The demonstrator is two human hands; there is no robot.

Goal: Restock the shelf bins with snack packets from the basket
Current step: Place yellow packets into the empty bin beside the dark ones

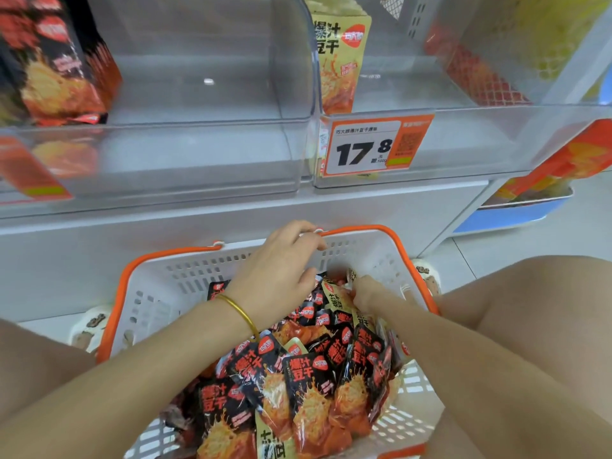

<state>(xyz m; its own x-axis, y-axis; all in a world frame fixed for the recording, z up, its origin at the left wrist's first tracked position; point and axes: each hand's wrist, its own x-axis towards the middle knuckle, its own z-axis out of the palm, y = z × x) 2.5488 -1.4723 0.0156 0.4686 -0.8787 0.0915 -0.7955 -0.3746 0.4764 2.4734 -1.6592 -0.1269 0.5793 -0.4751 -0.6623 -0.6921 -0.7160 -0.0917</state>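
Observation:
A white basket [159,293] with orange handles sits on the floor between my knees, heaped with black-and-red snack packets [308,385] and a few yellow ones. My left hand [281,270] hovers over the far end of the heap, fingers loosely curled and holding nothing. My right hand [361,293] digs into the pile at the far right and pinches a yellow packet [336,298]. Above, the left clear shelf bin [198,150] holds black-and-red packets [56,61] at its left end. The right clear shelf bin [480,144] holds upright yellow packets [341,54].
An orange price tag [374,145] reading 17.8 hangs on the right bin's front. A white shelf base runs behind the basket. A blue tray [516,213] with more packets lies on the floor at right. My slippers [92,326] flank the basket.

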